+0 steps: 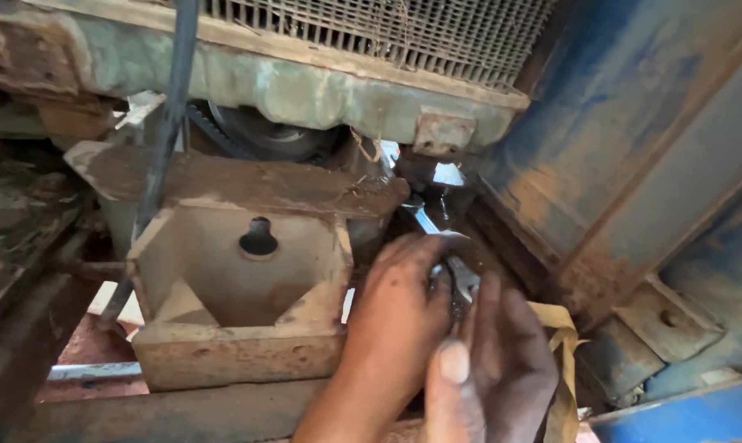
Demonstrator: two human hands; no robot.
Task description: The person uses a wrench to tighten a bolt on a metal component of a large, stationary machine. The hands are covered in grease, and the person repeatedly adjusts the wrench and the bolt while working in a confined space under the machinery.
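A shiny metal wrench point(464, 277) reaches up into the narrow gap between a rusty box-shaped bracket point(239, 287) and a blue painted frame point(633, 139). Its far end point(424, 220) points toward a dark recess under the radiator. My left hand point(391, 324), dirty with grease, wraps around the wrench from the left. My right hand point(498, 361) closes on the handle from below right, thumb up, fingers against the metal. The fastener at the wrench's tip is hidden in shadow.
A radiator grille point(371, 29) and its corroded green lower tank point(305, 86) span the top. A black belt and pulley point(264, 135) sit behind the bracket. A dark rod point(162, 156) slants down on the left. A yellowish strap point(563, 336) hangs beside my right hand.
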